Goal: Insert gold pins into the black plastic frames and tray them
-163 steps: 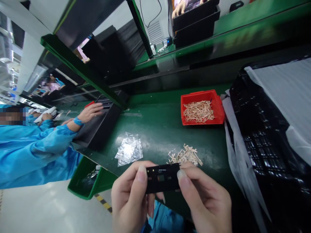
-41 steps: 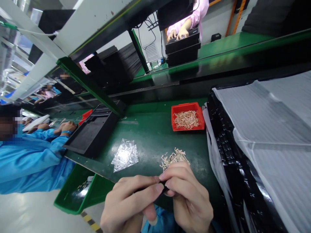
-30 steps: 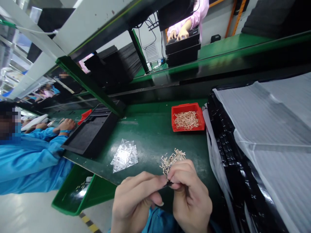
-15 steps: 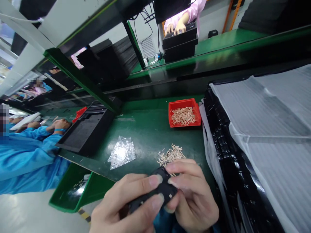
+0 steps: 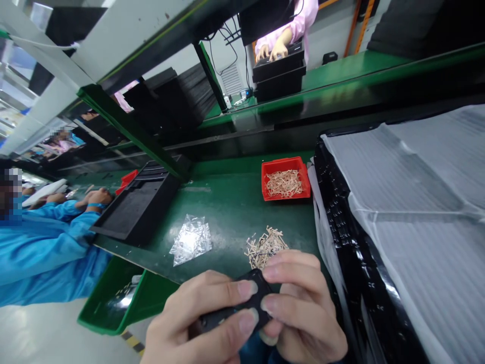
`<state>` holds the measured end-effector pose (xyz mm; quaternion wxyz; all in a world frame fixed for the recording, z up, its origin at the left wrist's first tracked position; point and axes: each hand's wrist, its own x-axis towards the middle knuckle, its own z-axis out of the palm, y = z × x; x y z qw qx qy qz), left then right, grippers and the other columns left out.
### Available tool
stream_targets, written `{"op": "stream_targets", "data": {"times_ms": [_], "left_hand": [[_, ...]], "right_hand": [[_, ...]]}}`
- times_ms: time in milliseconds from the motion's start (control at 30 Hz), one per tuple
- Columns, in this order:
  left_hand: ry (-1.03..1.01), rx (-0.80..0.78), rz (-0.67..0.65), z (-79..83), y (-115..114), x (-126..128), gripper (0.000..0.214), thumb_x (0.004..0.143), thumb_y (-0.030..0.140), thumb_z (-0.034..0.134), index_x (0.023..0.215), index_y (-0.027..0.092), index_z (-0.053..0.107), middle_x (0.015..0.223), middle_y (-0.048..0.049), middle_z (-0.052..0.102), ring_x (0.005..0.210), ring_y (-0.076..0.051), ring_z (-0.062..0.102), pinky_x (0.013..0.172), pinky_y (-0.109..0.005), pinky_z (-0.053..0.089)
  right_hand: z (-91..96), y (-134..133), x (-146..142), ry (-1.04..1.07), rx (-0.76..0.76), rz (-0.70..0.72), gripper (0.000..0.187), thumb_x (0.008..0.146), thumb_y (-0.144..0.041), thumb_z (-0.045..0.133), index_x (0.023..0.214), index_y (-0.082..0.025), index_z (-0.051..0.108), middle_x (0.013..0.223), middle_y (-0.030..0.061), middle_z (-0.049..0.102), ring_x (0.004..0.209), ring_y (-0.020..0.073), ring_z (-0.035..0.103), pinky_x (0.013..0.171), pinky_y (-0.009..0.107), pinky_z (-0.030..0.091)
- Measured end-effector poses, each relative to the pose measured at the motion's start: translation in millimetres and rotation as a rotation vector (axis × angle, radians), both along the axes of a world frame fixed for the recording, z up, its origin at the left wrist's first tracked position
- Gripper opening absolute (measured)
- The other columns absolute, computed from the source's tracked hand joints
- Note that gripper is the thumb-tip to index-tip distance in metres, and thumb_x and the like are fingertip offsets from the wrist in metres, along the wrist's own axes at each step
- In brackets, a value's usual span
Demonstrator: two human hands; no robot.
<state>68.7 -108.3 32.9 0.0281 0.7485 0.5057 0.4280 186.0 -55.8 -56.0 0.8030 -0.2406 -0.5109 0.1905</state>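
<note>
Between my two hands is a small black plastic part (image 5: pixel 261 289), held just over the near edge of the bench. My left hand (image 5: pixel 204 316) grips its left side between thumb and fingers. At its right end, my right hand (image 5: pixel 303 306) pinches it with thumb and fingertips. Most of the part's underside and middle is covered by my fingers. Just beyond lies a loose pile of small beige bent strips (image 5: pixel 267 245). A red bin (image 5: pixel 286 164) farther back holds more of these strips.
Clear plastic bags (image 5: pixel 191 240) lie left of the pile. A black tray (image 5: pixel 131 207) stands farther left, beside a co-worker's blue sleeve (image 5: pixel 49 242). Below is a green bin (image 5: pixel 102 303). Trays stacked under white sheeting (image 5: pixel 424 202) border the right. A green post (image 5: pixel 129 131) slants down to the bench.
Both hands stay on the black part, which has tilted slightly; my right fingers have shifted and cover more of its end. The camera view has moved a little.
</note>
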Motion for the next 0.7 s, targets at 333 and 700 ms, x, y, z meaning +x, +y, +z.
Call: {"op": "stream_targets", "data": {"times_ms": [333,700], "left_hand": [[0.118,-0.026,-0.204,0.3,9.9,-11.5,0.025,0.109,0.036,0.061,0.103,0.017,0.077,0.088,-0.0064,0.086,0.074,-0.016,0.083,0.068,-0.022,0.068],[-0.150,-0.115,-0.022,-26.5,-9.1,4.1,0.019,0.107,0.033,0.065,0.105,0.019,0.077,0.093,-0.0038,0.080,0.072,-0.014,0.078,0.061,-0.023,0.066]], "right_hand": [[16.5,-3.7,-10.1,0.023,-0.091,-0.083,0.042,0.101,-0.002,0.052,0.063,-0.018,0.053,0.066,-0.0015,0.065,0.075,0.0153,0.059,0.067,0.034,0.054],[16.9,-3.9,-8.4,0.080,-0.108,0.094,0.032,0.070,0.012,0.042,0.066,-0.019,0.048,0.063,-0.0012,0.048,0.066,0.0134,0.046,0.060,0.032,0.045]]}}
